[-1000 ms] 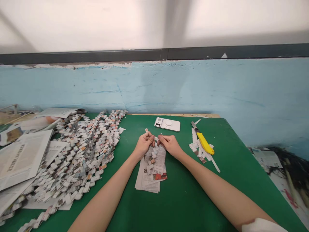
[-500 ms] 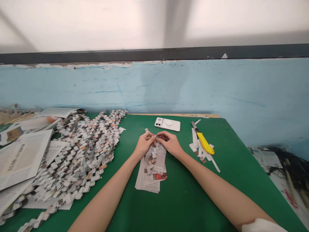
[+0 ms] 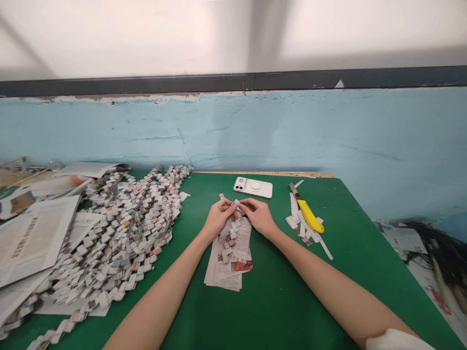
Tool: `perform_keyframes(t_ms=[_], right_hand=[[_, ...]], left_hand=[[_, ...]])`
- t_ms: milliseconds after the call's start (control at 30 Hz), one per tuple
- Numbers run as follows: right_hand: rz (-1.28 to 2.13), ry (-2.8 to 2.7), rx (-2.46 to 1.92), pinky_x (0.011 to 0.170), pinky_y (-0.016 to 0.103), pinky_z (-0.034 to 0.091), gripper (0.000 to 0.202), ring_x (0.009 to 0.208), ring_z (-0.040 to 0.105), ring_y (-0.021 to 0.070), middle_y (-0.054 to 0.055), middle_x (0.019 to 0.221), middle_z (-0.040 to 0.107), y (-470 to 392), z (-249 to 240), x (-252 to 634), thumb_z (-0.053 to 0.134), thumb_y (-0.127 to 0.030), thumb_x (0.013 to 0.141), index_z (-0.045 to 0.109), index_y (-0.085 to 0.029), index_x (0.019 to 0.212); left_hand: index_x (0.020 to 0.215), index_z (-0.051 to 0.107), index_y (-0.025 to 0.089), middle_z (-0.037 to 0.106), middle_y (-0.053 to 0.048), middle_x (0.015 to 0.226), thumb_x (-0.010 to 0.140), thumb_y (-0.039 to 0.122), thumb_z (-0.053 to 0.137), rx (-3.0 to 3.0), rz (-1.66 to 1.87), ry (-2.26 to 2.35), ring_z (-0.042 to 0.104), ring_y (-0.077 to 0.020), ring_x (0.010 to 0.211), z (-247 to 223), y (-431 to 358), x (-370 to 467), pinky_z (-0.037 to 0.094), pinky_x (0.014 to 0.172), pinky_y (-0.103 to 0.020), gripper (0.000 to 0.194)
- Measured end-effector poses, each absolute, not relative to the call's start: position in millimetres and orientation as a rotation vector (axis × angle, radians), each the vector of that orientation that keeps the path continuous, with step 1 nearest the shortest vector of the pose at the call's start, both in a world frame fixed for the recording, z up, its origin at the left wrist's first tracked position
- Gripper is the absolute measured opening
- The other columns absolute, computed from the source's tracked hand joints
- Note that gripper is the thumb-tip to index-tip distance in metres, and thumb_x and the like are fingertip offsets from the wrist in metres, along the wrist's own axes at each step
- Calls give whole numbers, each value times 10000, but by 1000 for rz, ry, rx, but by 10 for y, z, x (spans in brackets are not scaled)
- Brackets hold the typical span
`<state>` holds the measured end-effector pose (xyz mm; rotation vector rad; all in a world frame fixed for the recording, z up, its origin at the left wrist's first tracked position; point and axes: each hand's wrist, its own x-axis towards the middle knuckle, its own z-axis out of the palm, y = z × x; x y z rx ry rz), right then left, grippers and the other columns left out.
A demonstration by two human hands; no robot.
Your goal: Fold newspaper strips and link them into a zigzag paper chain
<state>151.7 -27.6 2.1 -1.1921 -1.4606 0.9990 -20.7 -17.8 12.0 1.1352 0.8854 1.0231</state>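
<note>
Near the middle of the green table, my left hand [image 3: 219, 217] and my right hand [image 3: 258, 214] meet with fingertips pinched. Between them is the upper end of a folded-paper chain [image 3: 231, 241], a zigzag of small newsprint links hanging down toward me. My left hand grips the chain, and a small paper end sticks up beside its fingers. The right thumb and fingers close on a small folded paper piece [image 3: 237, 202] at the chain's top. Beneath the chain lies a stack of cut newspaper sheets [image 3: 223, 280].
A large heap of folded-paper chains [image 3: 127, 233] covers the left, beside newspaper sheets [image 3: 36, 238]. Behind my hands lies a white phone [image 3: 262, 188]. At right, a yellow utility knife [image 3: 308, 214], blade out, rests on paper strips [image 3: 326, 249]. A blue wall [image 3: 277, 131] stands behind the table.
The small folded paper piece now shows above my fingertips, where it was hidden before. My right fingers have shifted slightly. The rest looks the same.
</note>
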Motion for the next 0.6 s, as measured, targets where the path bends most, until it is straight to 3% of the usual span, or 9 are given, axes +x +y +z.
perform_keyframes(t_ms=[200, 300, 433, 600], right_hand=[[783, -1390, -1130, 734, 319, 531, 305, 835, 639, 211, 95, 983, 687, -244, 25, 1544, 660, -496, 906, 726, -199, 912], [800, -1352, -1095, 703, 312, 519, 286, 765, 611, 189, 70, 901, 654, -249, 57, 1552, 640, -478, 920, 700, -198, 915], [870, -1339, -1043, 738, 319, 537, 291, 817, 633, 205, 70, 912, 663, -283, 102, 1542, 600, -483, 938, 678, -202, 930], [882, -1365, -996, 737, 332, 540, 250, 794, 639, 202, 72, 931, 675, -312, 122, 1538, 612, -444, 940, 716, -217, 941]], left_hand=[[867, 600, 159, 662, -7, 617, 794, 493, 780, 1076, 1093, 910, 574, -116, 542, 85, -151, -194, 436, 579, -236, 387], [1036, 619, 147, 680, -14, 645, 805, 522, 762, 1032, 1103, 915, 601, -129, 546, 97, -136, -207, 456, 569, -243, 463], [1206, 592, 118, 710, -43, 669, 805, 541, 757, 1007, 1060, 915, 641, -162, 554, 117, -131, -211, 481, 553, -264, 607], [954, 656, 126, 711, -59, 636, 831, 525, 737, 1096, 1030, 928, 627, -158, 532, 92, -146, -188, 471, 540, -260, 426]])
